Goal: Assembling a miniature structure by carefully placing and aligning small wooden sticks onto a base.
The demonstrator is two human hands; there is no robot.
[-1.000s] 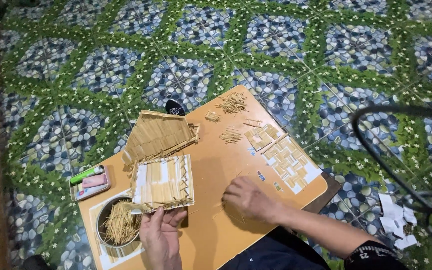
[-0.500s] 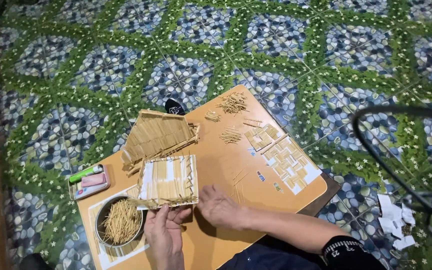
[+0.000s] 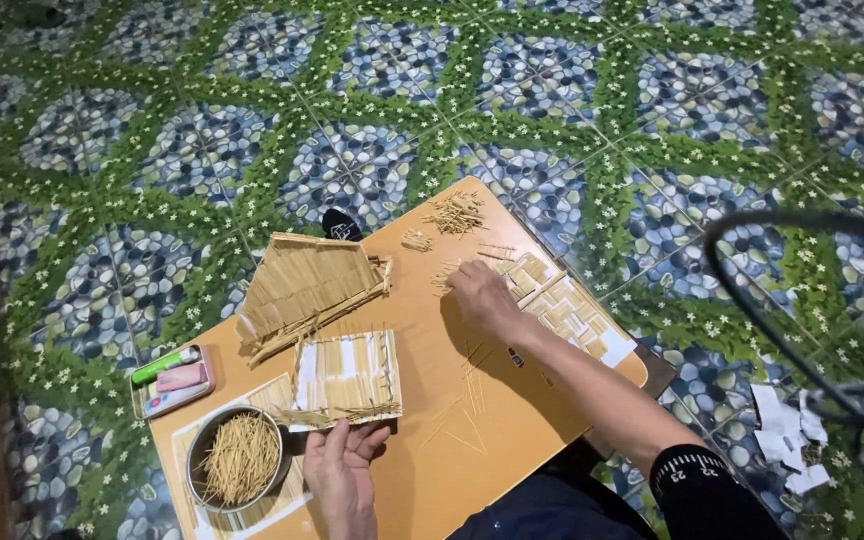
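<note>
My left hand (image 3: 340,465) grips the near edge of a small flat panel of thin wooden sticks (image 3: 347,375) lying on the orange board (image 3: 472,460). My right hand (image 3: 484,298) reaches to the far side of the board and rests fingers-down on a small heap of loose sticks (image 3: 445,277); whether it pinches any I cannot tell. Behind the panel lies a larger slanted stick-built piece shaped like a roof (image 3: 309,287). A round metal bowl (image 3: 238,461) full of loose sticks stands just left of my left hand.
Paper sheets with stick rows (image 3: 567,305) lie at the board's right side. More stick heaps (image 3: 456,212) sit at the far corner. A small tray with a green pen and pink block (image 3: 171,379) is at left. A black cable (image 3: 802,330) loops at right over the patterned floor.
My right hand went from the board's middle to beside my left hand, then reached out to the far stick heap. The panel stayed in my left hand.
</note>
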